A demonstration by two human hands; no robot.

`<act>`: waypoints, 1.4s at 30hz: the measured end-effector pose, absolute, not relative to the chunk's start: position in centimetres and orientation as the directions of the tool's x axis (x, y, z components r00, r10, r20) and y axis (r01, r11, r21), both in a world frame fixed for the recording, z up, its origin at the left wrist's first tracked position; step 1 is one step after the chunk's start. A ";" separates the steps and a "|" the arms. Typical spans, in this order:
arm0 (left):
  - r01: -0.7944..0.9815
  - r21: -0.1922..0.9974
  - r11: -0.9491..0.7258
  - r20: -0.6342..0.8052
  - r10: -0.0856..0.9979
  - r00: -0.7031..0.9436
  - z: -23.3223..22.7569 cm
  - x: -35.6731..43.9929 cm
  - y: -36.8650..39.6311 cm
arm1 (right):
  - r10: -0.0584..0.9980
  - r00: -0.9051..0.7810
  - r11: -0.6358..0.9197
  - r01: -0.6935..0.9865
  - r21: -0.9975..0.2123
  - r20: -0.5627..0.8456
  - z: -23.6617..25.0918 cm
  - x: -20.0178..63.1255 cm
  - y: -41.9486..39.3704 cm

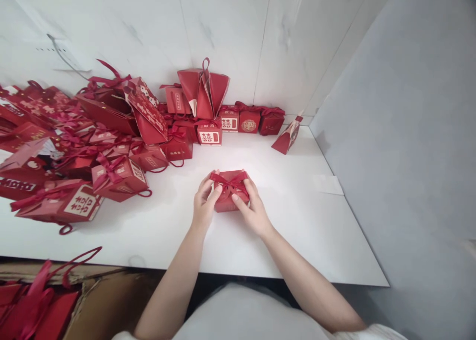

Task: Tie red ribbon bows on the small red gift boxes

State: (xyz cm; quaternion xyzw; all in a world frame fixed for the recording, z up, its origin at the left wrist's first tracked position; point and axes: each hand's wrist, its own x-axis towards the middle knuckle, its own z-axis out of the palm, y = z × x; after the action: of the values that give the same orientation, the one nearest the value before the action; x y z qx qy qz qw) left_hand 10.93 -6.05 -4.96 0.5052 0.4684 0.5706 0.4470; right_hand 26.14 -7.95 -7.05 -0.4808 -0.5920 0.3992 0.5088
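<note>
Both hands are closed around a small red gift box [229, 193] that sits on the white tabletop [297, 221], near the middle and a little closer to the front edge than to the back wall. Her or his left hand [204, 200] cups the box's left side, fingers curled up over the top edge, while the right hand [253, 207] presses against the right side with the fingertips reaching onto the lid. A dark red ribbon bow [231, 182] lies tied across the top of the box, between the two sets of fingers. Along the left side of the tabletop a big heap of finished red boxes [111, 146] with ribbons sprawls toward the back corner. A short row of boxes [248, 120] stands against the back wall, and one folded red piece [286, 137] leans alone toward the right edge. Below the front edge, at the left, a cardboard carton [107, 300] holds flat red bags with loop handles [40, 305].
</note>
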 end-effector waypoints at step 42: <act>0.240 0.962 0.129 -0.161 0.979 0.121 -1.9 7.2 -7.0 | 0.905 -0.240 0.407 0.240 -0.881 0.352 -1.3 30.2 -3.9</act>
State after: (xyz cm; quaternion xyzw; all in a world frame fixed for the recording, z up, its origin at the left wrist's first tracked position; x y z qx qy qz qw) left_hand 7.21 -7.04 -1.85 0.5505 0.5539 0.3640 0.5075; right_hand 30.22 -3.93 -1.28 -0.4085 -0.7003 0.3600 0.4616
